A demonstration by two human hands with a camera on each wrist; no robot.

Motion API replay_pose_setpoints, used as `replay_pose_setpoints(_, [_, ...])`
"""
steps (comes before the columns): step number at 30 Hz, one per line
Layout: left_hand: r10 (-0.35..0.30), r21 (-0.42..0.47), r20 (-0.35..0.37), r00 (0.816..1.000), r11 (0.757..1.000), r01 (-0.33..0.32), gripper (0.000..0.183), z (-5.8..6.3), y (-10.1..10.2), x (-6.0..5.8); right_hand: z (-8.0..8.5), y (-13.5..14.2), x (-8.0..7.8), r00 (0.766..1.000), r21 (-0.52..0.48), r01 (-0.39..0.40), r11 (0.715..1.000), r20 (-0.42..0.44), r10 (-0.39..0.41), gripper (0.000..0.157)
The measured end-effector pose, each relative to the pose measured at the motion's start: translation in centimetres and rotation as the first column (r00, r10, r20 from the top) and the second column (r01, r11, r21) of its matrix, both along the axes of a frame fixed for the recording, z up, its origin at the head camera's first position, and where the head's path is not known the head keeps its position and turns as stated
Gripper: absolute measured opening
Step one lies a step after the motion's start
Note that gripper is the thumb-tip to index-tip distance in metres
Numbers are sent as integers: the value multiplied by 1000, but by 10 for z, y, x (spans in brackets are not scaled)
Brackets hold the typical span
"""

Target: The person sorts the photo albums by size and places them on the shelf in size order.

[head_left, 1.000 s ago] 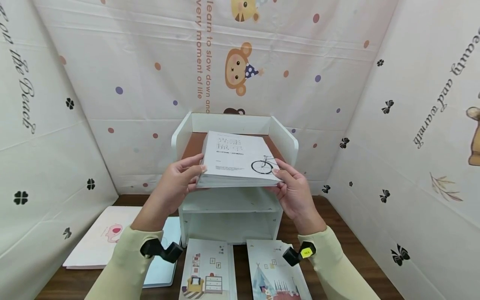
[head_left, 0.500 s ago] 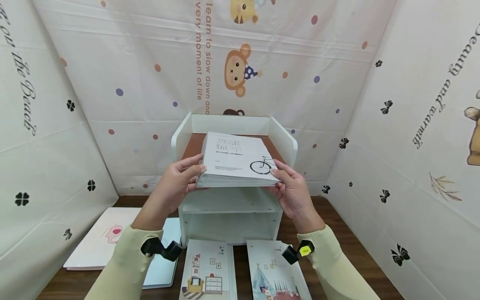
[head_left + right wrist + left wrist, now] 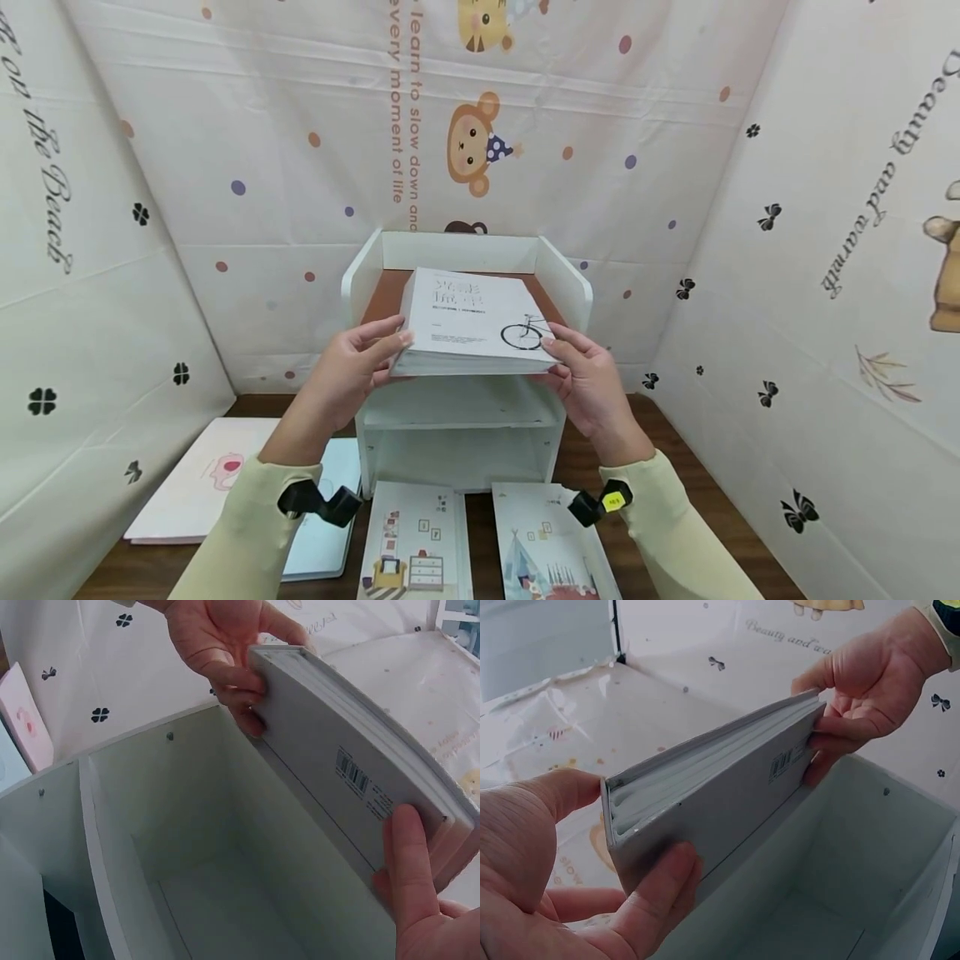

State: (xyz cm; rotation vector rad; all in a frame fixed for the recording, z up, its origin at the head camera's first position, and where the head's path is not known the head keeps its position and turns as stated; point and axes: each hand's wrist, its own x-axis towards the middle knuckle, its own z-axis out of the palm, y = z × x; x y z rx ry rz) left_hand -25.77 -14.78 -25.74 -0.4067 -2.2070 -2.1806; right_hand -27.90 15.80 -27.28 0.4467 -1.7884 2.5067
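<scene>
A thick white book [image 3: 480,321] with a bicycle on its cover is held level in front of the upper tray of a small white shelf [image 3: 461,250]. My left hand [image 3: 356,358] grips its left edge, thumb on top and fingers beneath. At the near right corner, my right hand [image 3: 588,375] pinches it the same way, thumb beside the bicycle drawing. The left wrist view shows the page edges and the back cover [image 3: 742,795] with a barcode. In the right wrist view the back cover [image 3: 315,742] faces the camera above the shelf's compartment.
Two books with illustrated covers, a room book [image 3: 412,533] and a tent book [image 3: 543,533], lie before the shelf. To the left, a pink-patterned white book [image 3: 195,492] lies beside a light blue one [image 3: 318,542]. Printed sheets [image 3: 300,108] enclose the wooden table [image 3: 645,492].
Both hands keep hold of the book in nearly the same place. The head view has tipped up a little, so the scene sits slightly lower.
</scene>
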Motion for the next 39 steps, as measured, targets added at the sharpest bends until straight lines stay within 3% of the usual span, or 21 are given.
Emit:
replay_pose_setpoints(6, [-31,-20,-47,998,999,30,68,-6,-5,1,3,5,1,1000,101,13,995,-7,-13,60])
replay_pose_setpoints(12, [-56,-66,-105,993,997,49,66,-11,-10,2,5,14,1,994,172,-78,982,-60,90,65])
replay_pose_setpoints(18, [-35,-81,-128,991,996,25,66,-15,-13,-1,5,18,-1,988,195,-120,973,-70,136,68])
replay_pose_setpoints(24, [4,-68,-132,991,998,-13,66,-16,-12,-3,6,18,-3,991,212,-93,973,-78,112,66])
replay_pose_setpoints(28, [39,-78,-128,991,996,-49,67,-16,-12,-4,5,19,-8,991,197,-80,977,-85,99,64])
replay_pose_setpoints(34, [41,-87,-118,992,995,-52,67,-17,-13,-9,3,21,-13,991,114,-96,989,-83,106,62])
replay_pose_setpoints(39, [92,-61,-124,988,993,-100,65,-20,-12,-16,0,16,-14,994,84,-32,996,-100,40,59])
